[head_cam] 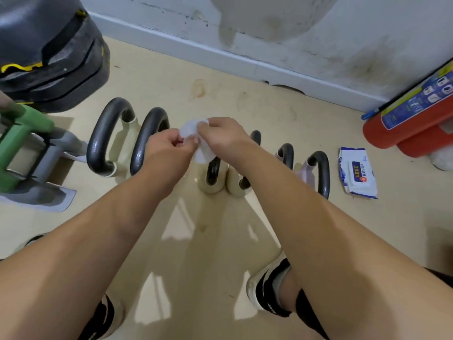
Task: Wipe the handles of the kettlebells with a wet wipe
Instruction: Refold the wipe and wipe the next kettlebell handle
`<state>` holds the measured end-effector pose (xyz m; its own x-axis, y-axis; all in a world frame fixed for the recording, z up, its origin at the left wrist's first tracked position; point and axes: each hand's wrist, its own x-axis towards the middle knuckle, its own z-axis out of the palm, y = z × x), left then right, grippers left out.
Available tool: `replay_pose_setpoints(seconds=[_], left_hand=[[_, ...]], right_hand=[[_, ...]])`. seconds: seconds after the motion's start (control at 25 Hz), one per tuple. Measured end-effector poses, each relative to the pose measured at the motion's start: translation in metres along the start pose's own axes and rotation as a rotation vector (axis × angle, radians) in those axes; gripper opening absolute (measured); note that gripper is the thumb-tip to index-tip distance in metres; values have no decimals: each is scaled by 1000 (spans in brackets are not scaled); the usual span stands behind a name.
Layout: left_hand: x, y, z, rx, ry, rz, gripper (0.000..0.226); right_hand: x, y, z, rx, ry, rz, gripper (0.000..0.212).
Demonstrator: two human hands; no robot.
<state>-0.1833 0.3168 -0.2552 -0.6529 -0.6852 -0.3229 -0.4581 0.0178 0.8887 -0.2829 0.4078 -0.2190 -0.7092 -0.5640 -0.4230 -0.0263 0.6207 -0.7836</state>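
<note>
Both hands were up over the row of kettlebells, pinching one white wet wipe (196,138) between them. My left hand (169,146) had thumb and fingertips closed on the wipe's lower-left edge; my right hand (221,133) gripped its top edge from the other side, fingers curled down. The wipe hung crumpled between the two hands, its lower end just above the handle of the middle kettlebell (212,173), cream body, black handle; I could not tell whether it touched.

Left of the hands stood two big black handles (105,136) on cream bases, side by side, the nearer one partly behind my left wrist. Right of the hands, two more kettlebells (321,170) with black handles, paler bodies, close together.

The wipe packet (356,174), white and blue, lay flat on the beige floor (201,231), just right of the last kettlebell. Red fire extinguisher (404,119) lay against the wall at far right. Green and grey dumbbells (27,146) sat at left, a dark padded thing behind them. My shoes (267,283) showed at the bottom.
</note>
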Motion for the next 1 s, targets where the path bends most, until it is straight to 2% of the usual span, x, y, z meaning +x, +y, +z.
replay_pose_setpoints(seconds=[0.16,0.24,0.28,0.36,0.48,0.56,0.64,0.68,0.72,0.8,0.88,1.0], left_hand=[[17,-12,-2,267,144,22,25],[15,-19,10,393,81,65,24],[12,-24,20,357,-3,38,19],[-1,-29,40,166,-127,-68,16],[-18,-28,63,37,-120,-182,32],[-16,-17,73,37,-117,-205,36],[8,0,82,114,-113,-155,33],[28,7,88,167,-127,-116,30],[49,14,92,257,-177,-73,29],[80,23,100,489,-302,-18,35],[89,19,107,668,-338,48,33],[50,0,99,636,-209,292,29]], right_hand=[[21,21,-2,69,256,-22,38],[33,32,-2,33,273,8,23],[39,34,-1,20,266,22,15],[48,30,-3,-11,261,55,15],[64,34,-16,-43,232,132,18],[72,36,-22,-4,209,178,15],[76,30,-27,34,168,179,12],[79,28,-30,18,119,190,18],[81,28,-33,3,87,193,20],[84,28,-40,148,100,231,15],[80,31,-44,227,109,266,11],[80,39,-44,187,170,221,27]])
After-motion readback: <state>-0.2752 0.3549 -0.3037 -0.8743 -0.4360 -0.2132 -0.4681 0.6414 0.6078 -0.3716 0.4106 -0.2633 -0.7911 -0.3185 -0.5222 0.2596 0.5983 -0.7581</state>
